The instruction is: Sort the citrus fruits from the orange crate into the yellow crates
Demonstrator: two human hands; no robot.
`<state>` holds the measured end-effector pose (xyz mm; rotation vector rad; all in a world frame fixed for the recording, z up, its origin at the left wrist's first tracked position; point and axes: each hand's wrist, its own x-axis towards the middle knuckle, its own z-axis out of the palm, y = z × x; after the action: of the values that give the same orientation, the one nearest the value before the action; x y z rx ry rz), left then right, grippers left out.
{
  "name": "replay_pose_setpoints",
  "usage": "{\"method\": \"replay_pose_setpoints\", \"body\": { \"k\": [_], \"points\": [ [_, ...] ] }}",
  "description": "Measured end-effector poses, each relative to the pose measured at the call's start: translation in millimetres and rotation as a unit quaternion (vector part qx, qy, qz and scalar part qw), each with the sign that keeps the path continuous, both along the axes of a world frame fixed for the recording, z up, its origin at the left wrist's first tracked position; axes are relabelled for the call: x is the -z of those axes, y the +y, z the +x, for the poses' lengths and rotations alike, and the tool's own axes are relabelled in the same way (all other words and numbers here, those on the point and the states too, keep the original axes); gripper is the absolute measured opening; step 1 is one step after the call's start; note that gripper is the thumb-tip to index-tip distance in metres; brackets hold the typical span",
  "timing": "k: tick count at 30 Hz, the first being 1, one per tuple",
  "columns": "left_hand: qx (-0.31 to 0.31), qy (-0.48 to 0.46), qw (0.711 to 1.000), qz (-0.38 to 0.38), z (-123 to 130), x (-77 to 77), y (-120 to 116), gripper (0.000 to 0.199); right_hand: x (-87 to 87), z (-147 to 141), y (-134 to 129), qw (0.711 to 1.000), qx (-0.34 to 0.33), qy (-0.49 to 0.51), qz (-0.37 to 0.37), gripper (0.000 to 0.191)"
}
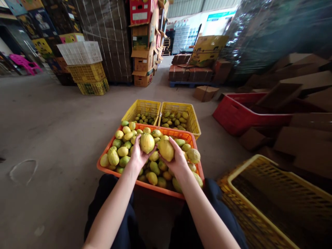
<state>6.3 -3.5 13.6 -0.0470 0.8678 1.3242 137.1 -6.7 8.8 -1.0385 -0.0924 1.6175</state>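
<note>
My left hand (pixel 140 154) is closed around a rounded yellow papaya (pixel 147 143) with a greenish tinge. In my right hand (pixel 177 157) is another yellow papaya (pixel 166 149), gripped from its right side. The two fruits are held side by side, slightly apart, over an orange crate (pixel 103 166). Many green and yellow papayas, such as a large one (pixel 113 157) at the left, are heaped in that crate up to its rim. My fingers' undersides are partly hidden by the fruit.
Behind the orange crate stand two yellow crates (pixel 141 101) (pixel 194 119) with smaller-looking fruit low inside. A yellow crate (pixel 255 160) is at my right, near a red crate (pixel 225 117) and loose cardboard (pixel 306 138). Stacked crates (pixel 89 74) and cartons (pixel 142 64) stand farther back.
</note>
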Motion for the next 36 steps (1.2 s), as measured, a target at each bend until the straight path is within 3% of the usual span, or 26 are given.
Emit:
{"method": "replay_pose_setpoints", "body": {
  "k": [3,7,11,14,21,25,32,36],
  "points": [
    [0.005,0.035,0.999,-0.004,2,-3.5,-1,0.031,-0.7,1,0,1.000,-0.018,0.020,-0.004,0.017],
    [0.017,0.009,1.000,-0.023,2,-3.7,-1,0.041,-1.2,2,1,0.998,-0.033,0.047,-0.021,0.013],
    [-0.040,0.026,0.998,-0.032,-1,0.5,3,0.030,-0.5,0,3,0.999,0.009,0.041,-0.021,0.010],
    [-0.032,-0.012,0.999,-0.030,-1,3.2,4,0.030,1.3,-1,3,0.999,0.028,0.025,-0.026,0.011],
    [-0.030,-0.011,0.999,-0.022,0,-1.3,1,0.024,1.3,0,-1,1.000,-0.006,0.009,-0.011,0.015],
    [-0.006,-0.018,1.000,-0.022,0,-0.4,0,0.037,3.1,2,1,1.000,0.004,-0.002,-0.017,0.016],
    [-0.019,-0.004,0.999,-0.025,4,6.1,4,0.033,5.2,3,3,0.996,-0.066,0.048,-0.040,0.013],
    [-0.021,-0.030,0.999,0.002,3,3.4,2,0.034,2.1,1,2,0.999,-0.027,0.017,-0.035,0.014]
  ]
}}
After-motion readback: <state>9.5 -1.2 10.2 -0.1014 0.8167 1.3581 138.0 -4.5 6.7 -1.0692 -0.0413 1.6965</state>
